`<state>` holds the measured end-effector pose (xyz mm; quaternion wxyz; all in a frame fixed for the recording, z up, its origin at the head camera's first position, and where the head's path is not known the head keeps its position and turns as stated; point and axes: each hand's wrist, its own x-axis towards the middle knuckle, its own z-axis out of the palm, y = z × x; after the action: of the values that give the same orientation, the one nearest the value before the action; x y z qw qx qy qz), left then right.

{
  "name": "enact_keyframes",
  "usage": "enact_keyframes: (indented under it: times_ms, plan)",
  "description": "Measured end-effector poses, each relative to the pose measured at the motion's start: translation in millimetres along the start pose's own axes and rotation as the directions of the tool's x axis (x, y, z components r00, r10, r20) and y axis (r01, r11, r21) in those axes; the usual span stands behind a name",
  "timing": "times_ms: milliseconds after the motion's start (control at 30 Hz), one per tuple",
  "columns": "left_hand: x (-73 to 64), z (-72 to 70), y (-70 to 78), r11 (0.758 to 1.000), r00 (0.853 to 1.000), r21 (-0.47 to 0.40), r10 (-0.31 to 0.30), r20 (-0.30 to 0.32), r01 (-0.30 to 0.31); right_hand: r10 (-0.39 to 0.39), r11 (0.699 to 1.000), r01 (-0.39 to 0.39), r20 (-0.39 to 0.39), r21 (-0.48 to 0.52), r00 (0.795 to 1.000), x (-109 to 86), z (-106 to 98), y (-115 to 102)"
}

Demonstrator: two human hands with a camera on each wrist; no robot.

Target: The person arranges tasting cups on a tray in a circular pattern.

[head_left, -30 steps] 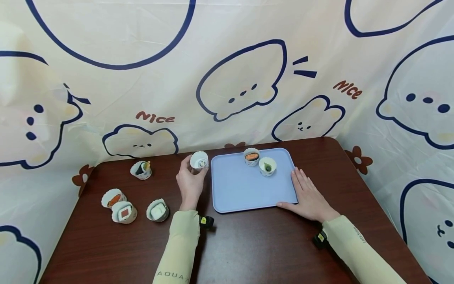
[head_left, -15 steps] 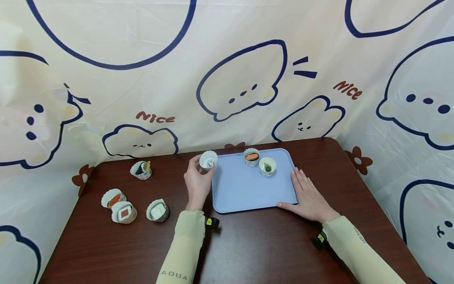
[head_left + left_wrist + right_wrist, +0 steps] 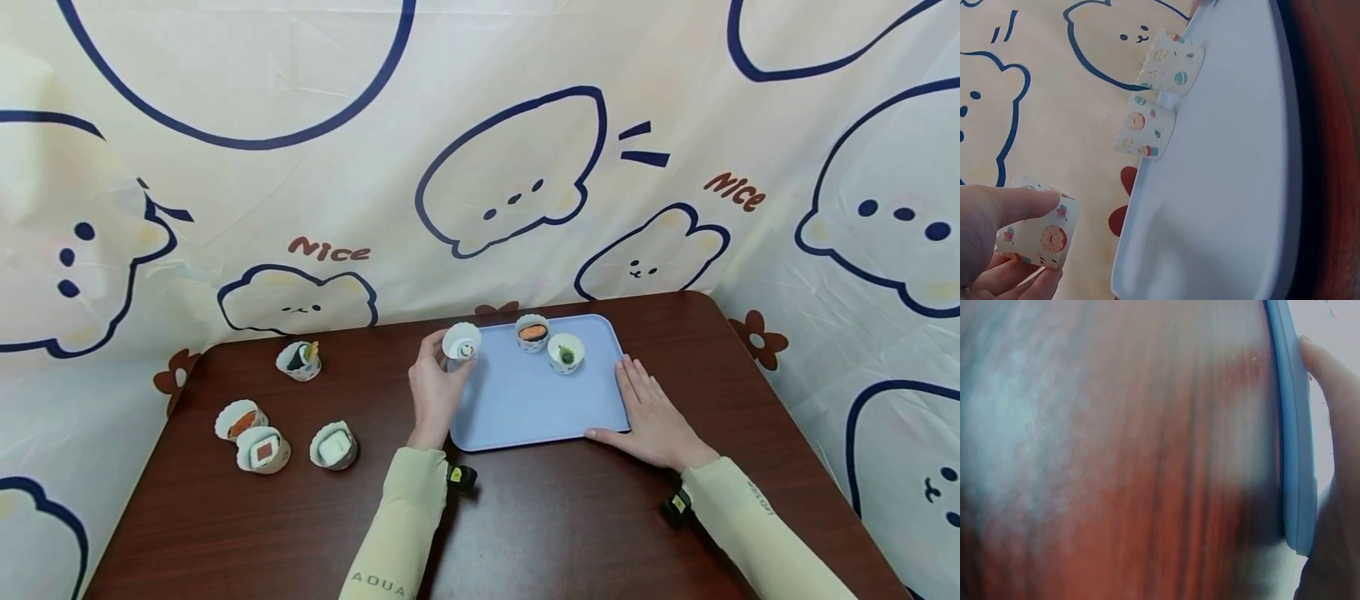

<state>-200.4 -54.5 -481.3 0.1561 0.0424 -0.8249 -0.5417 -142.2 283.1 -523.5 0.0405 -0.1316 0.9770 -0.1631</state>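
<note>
My left hand (image 3: 437, 392) pinches a white paper baking cup (image 3: 461, 340) with a small white roll inside, held over the left edge of the blue tray (image 3: 517, 408). Donut prints show on that cup's side in the left wrist view, between thumb and fingers. On the tray's far part stand two cups: one with an orange-topped piece (image 3: 532, 332), the other with a green-topped piece (image 3: 566, 353). My right hand (image 3: 660, 417) rests with straight fingers along the tray's right edge, its thumb at the near right corner.
Several filled cups stand on the brown table (image 3: 525, 525) at left: a dark wrapped piece (image 3: 298, 360), an orange piece (image 3: 240, 419), a brown-and-white piece (image 3: 263, 450) and a white piece (image 3: 333, 445). A printed cloth (image 3: 480, 167) hangs behind the table.
My left hand has moved right with the paper cup, from beside the tray to over its left edge. The right hand and the tray have stayed in place.
</note>
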Motion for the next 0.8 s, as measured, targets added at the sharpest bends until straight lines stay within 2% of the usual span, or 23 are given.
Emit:
enact_keyframes:
  times_ms: [167, 367, 567, 800]
  plan:
    - [-3.3, 6.3, 3.0, 1.000, 1.000, 0.011, 0.013, 0.005, -0.013, -0.001, 1.000, 0.001, 0.000, -0.006, 1.000, 0.0, 0, 0]
    - [-7.9, 16.0, 6.6, 0.998, 0.998, -0.007, 0.063, 0.014, -0.063, 0.002, 1.000, -0.002, 0.000, -0.012, 1.000, -0.2, 0, 0]
    - [-13.7, 27.4, 10.3, 0.995, 0.993, 0.000, 0.096, 0.064, -0.096, 0.002, 1.000, -0.002, -0.001, -0.001, 1.000, -0.9, -2, -1]
    - [-18.1, 38.7, 17.1, 0.995, 0.989, 0.013, 0.099, 0.106, -0.101, 0.003, 1.000, -0.003, -0.002, 0.002, 1.000, -0.9, -2, -1]
